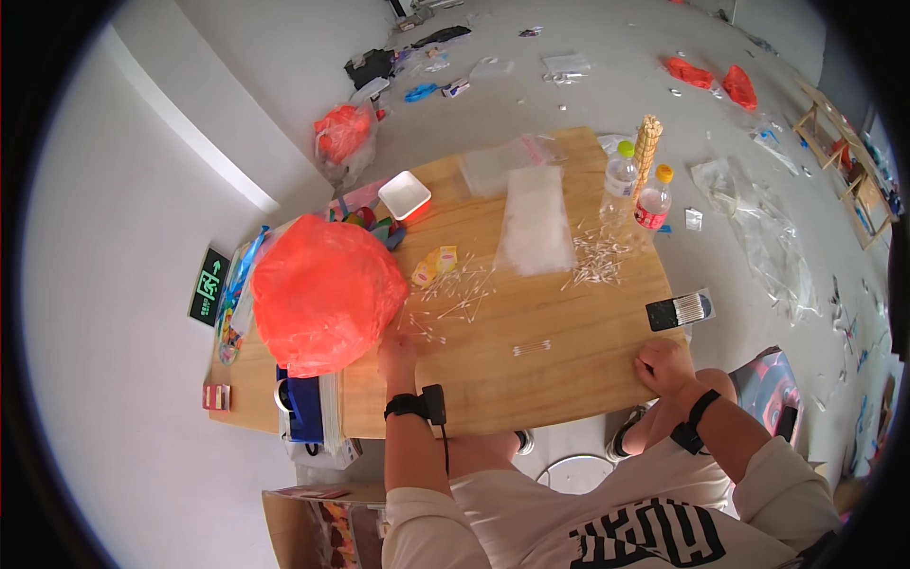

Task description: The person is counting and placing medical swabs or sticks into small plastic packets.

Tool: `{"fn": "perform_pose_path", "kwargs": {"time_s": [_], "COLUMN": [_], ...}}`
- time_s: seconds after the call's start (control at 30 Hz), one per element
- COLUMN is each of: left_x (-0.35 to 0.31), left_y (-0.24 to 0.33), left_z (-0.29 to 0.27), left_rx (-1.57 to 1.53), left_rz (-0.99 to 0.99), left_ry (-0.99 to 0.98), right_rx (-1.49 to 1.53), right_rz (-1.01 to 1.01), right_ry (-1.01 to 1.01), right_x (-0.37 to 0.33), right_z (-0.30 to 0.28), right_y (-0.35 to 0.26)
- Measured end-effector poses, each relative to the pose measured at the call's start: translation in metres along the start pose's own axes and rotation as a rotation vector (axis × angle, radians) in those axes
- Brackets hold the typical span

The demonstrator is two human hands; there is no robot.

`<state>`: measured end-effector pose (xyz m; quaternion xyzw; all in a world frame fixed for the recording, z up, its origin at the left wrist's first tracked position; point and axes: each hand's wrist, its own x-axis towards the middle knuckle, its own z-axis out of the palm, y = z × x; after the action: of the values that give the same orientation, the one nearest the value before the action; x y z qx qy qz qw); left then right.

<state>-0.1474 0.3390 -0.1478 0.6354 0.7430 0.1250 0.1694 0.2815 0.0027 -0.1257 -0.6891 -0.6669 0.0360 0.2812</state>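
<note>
My left hand (397,358) rests closed on the wooden table, beside a big puffed-up red plastic bag (327,294). Cotton swabs (464,292) lie scattered just beyond it, near a small yellow packet (436,265). At the table's right edge my right hand (664,366) is curled into a fist, with nothing showing in it. Close beyond that hand, a black-and-clear pack of swabs (681,310) juts over the edge. Between the hands lies a small row of swabs (532,348). A denser heap of swabs (597,261) sits farther right.
Clear plastic bags (536,223) lie at the far middle of the table. Two bottles (621,175) and a tall woven-looking stick (646,147) stand far right. A red-and-white tub (405,196) is far left. A blue box (304,408) sits near left. Litter covers the floor.
</note>
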Motion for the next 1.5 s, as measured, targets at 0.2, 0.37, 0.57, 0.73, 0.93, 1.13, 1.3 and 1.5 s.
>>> {"fn": "perform_pose_path", "kwargs": {"time_s": [0.2, 0.37, 0.57, 0.73, 0.93, 1.13, 1.3, 1.5], "left_x": [-0.014, -0.001, 0.013, 0.020, 0.003, -0.011, -0.022, -0.032], "left_y": [0.043, 0.017, 0.003, -0.018, 0.005, 0.028, 0.015, 0.006], "left_z": [-0.009, -0.006, 0.005, 0.014, 0.023, 0.008, -0.010, -0.018], "left_rx": [0.076, 0.009, -0.003, 0.023, -0.233, -0.212, 0.165, 0.318], "left_rz": [-0.053, 0.078, 0.100, 0.215, 0.298, 0.596, 0.932, 0.930], "left_ry": [0.040, -0.003, -0.054, 0.077, 0.091, 0.136, -0.011, -0.118], "right_rx": [0.004, 0.026, 0.041, 0.041, 0.017, 0.020, 0.053, 0.084], "right_rz": [-0.010, -0.013, -0.030, -0.041, -0.024, -0.024, -0.041, -0.042], "right_ry": [0.021, 0.021, 0.014, 0.019, 0.014, 0.027, 0.033, 0.044], "right_x": [-0.003, -0.002, -0.002, 0.002, -0.001, -0.004, -0.002, 0.000], "right_z": [-0.005, -0.001, -0.005, -0.003, -0.005, -0.007, -0.004, -0.006], "right_y": [0.003, 0.003, 0.004, -0.002, 0.001, 0.005, 0.004, 0.002]}}
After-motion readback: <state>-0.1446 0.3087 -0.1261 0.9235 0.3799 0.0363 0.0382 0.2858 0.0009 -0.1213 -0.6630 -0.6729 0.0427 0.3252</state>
